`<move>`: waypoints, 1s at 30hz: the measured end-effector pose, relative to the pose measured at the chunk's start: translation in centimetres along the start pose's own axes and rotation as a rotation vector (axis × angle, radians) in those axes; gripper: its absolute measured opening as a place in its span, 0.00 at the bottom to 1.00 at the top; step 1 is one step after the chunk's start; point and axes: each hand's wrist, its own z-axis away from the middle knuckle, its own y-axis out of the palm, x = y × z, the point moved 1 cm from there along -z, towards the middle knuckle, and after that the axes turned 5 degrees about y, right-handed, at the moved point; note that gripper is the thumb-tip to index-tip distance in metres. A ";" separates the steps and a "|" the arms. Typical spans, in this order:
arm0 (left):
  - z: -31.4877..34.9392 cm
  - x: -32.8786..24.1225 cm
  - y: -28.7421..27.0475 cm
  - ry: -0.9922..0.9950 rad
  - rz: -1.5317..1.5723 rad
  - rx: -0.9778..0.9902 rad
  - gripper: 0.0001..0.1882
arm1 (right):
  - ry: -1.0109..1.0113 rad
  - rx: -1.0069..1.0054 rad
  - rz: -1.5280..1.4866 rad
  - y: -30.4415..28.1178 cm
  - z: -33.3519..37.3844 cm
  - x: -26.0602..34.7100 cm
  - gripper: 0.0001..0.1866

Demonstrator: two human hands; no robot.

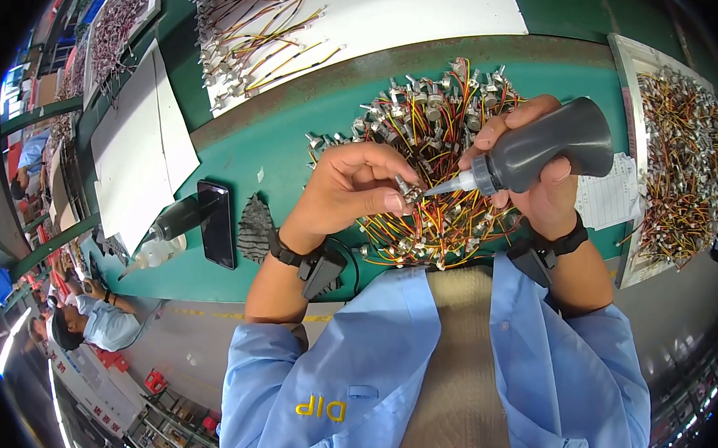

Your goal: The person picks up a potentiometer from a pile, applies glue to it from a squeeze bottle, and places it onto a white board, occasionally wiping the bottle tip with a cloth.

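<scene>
My left hand (357,189) pinches a small metal potentiometer (408,190) with thin wires between thumb and fingertips. In my right hand (538,166) lies a dark squeeze bottle (557,145), tipped sideways. Its pale tapered nozzle (449,185) points left, and the tip is at or very close to the potentiometer; I cannot tell if they touch. Beneath and beyond both hands spreads a large heap of potentiometers (434,106) with red, yellow and black wires and small white plugs. Any liquid at the nozzle is too small to make out.
A phone (217,224), a dark rag (254,229) and another dark bottle (177,220) lie left on the green table. White sheets (141,148) are beyond them. Wired parts fill a tray (625,80) at right and a white board (410,8) behind. A co-worker (103,321) is far left.
</scene>
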 end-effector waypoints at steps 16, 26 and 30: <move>-0.2 0.0 0.8 0.013 0.017 -0.054 0.11 | 0.025 -0.002 0.027 -0.6 0.3 0.0 0.35; 0.1 0.1 0.7 0.071 0.007 -0.048 0.11 | 0.013 -0.008 -0.317 -0.9 -0.1 0.0 0.33; 0.5 -2.4 -0.7 0.135 0.070 -0.048 0.09 | -0.043 -0.015 -0.535 -1.8 -0.4 0.5 0.30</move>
